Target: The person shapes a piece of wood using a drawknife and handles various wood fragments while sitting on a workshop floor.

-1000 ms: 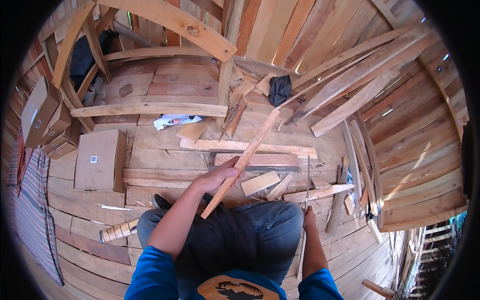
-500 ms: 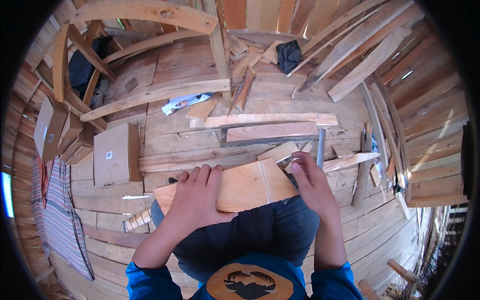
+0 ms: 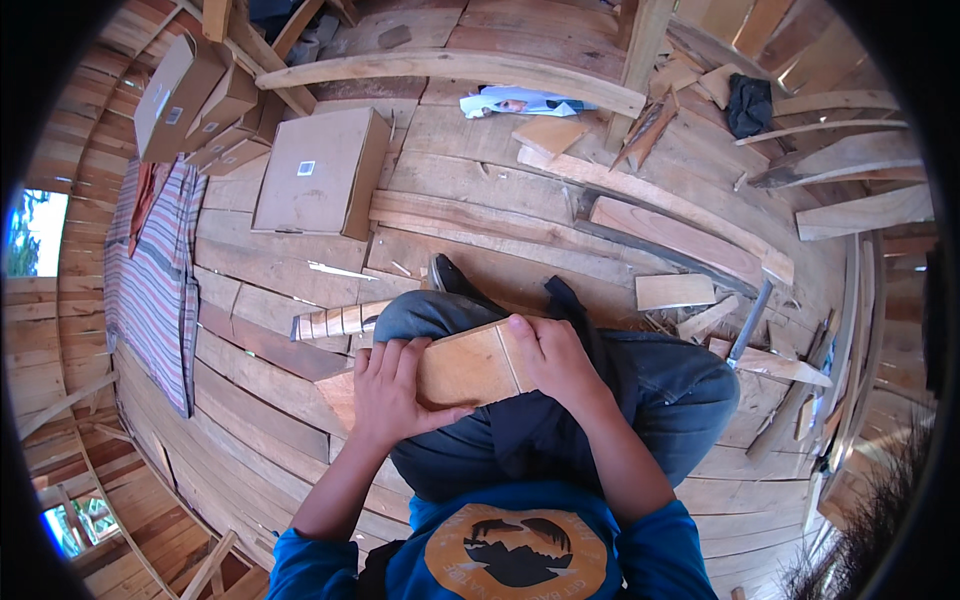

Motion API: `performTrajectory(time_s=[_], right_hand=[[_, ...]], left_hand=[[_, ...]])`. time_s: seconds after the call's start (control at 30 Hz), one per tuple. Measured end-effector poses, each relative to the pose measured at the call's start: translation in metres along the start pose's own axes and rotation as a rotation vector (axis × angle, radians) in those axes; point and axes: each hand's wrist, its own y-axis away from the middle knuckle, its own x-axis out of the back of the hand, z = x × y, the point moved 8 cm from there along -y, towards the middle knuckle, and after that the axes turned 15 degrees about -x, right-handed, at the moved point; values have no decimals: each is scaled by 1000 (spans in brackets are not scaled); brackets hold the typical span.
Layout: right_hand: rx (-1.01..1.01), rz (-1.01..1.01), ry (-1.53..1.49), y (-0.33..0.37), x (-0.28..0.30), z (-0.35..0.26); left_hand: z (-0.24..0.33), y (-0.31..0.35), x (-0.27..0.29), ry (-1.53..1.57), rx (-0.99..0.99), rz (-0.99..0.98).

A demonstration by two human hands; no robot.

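you are sitting on the plank floor [image 3: 300, 440] with a board [image 3: 465, 368] lying flat across your lap. your left hand [image 3: 392, 392] is resting on the board's left part, fingers [image 3: 385, 358] spread a little and laid flat on top, the thumb hooking round the near edge. your right hand [image 3: 553, 360] is pressing on the right part, fingers curled over the far edge and the palm covering the end, so both hands are closing on the same board, close together with a bare stretch of wood between them.

the board is sitting over your left knee, its left end poking out past the leg toward the floor. just far of it, a striped stick [image 3: 335, 322] is lying on the floor beside your knee.

to the far left, a flat cardboard box [image 3: 318, 180] is lying closed; you cannot tell what it is holding. more boxes [image 3: 195, 95] are stacked farther left, also shut. to the right a hammer [image 3: 748, 322] is lying among offcuts [image 3: 675, 291], and a striped cloth [image 3: 160, 290] is lying at the left.
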Motion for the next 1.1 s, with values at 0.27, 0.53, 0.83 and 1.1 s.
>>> performTrajectory(time_s=[0.27, 0.53, 0.83, 1.1], right_hand=[[-149, -148, -199, -18, -19, 36], [-148, 97, -271, -46, 74, 52], [-249, 288, -356, -98, 169, 133], [-457, 257, -656, -84, 180, 225]], left_hand=[[-60, 21, -14, 177, -43, 163], [-54, 20, -15, 150, 21, 155], [-48, -35, -2, 400, -42, 179], [-4, -141, 44, 337, -150, 254]])
